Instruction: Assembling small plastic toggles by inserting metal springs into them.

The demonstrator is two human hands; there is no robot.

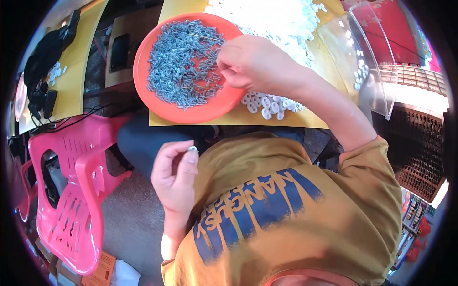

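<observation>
At the lower centre-left of the frame, the left hand (174, 178) pinches a small white piece (192, 148) between thumb and fingertips. Farther up, white oval pieces (267, 108) lie on the yellow counter (160, 119). Just left of them, the right hand (255, 64) is over the right side of an orange-red dish (141, 86) full of small grey-blue pieces (174, 59), its fingers curled; whether they grip anything I cannot tell. A bright white heap (276, 21) spreads across the top.
</observation>
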